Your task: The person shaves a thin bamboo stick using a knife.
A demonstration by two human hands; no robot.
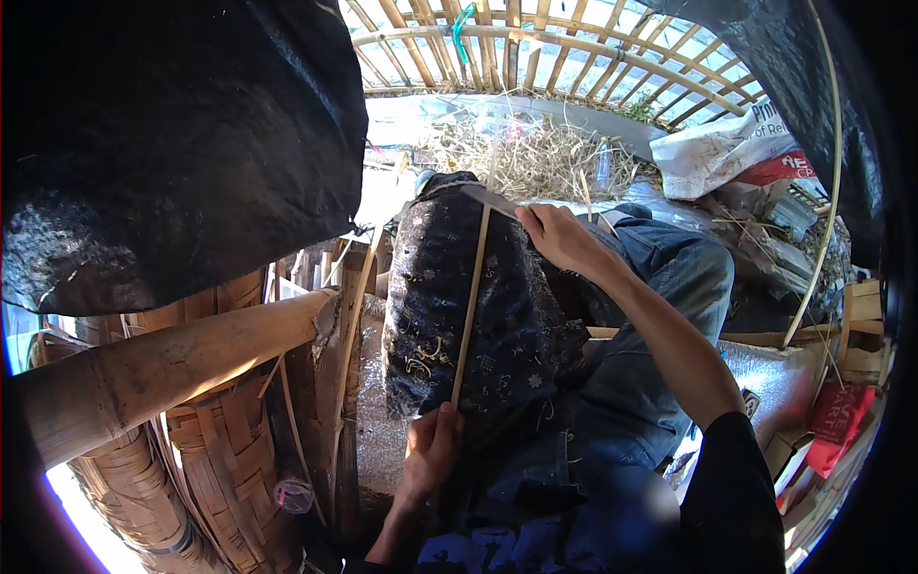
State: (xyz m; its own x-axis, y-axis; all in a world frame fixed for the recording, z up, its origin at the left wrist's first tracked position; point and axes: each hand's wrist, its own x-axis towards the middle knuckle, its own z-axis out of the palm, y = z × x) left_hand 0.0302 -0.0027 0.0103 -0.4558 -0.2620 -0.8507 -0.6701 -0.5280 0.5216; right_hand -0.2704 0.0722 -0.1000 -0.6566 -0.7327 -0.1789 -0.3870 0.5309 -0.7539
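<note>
A thin bamboo strip (470, 301) runs lengthwise over a dark patterned cloth (421, 306) draped across my leg. My left hand (432, 448) is closed, pinching the strip's near end between thumb and fingers. At the far end, my right hand (564, 239) grips a knife, its handle hidden in my fist. The flat grey blade (490, 199) points left and lies across the strip's far tip; whether it cuts into the strip I cannot tell. Jeans (669, 277) cover my other leg, bent to the right.
On the left, a thick bamboo pole (191, 359) crosses above woven bamboo baskets (215, 459), under a hanging black sheet (182, 153). Pale shavings (535, 158) lie heaped beyond my knee, before a bamboo slat fence (535, 48). A white sack (712, 158) and a red bag (841, 426) are at right.
</note>
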